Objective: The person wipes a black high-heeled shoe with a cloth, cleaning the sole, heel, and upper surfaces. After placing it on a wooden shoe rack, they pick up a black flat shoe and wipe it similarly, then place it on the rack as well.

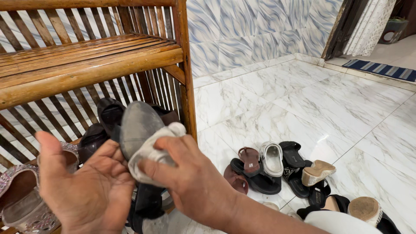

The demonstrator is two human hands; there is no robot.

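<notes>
A dark shoe (138,130) is held sole-up at the lower left of the frame, cradled in the left hand (86,186), whose grip is closed loosely around its lower part. A pale cloth (151,151) is pinched tight in the right hand (190,182) and pressed against the grey sole. A wooden shoe rack (91,65) stands behind, and loose sandals (264,167) lie on the marble floor (303,99) at lower right.

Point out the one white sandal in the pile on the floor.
The white slip-on sandal, lying sole-down atop the black sandal; its neighbours are maroon, black or tan.
</notes>
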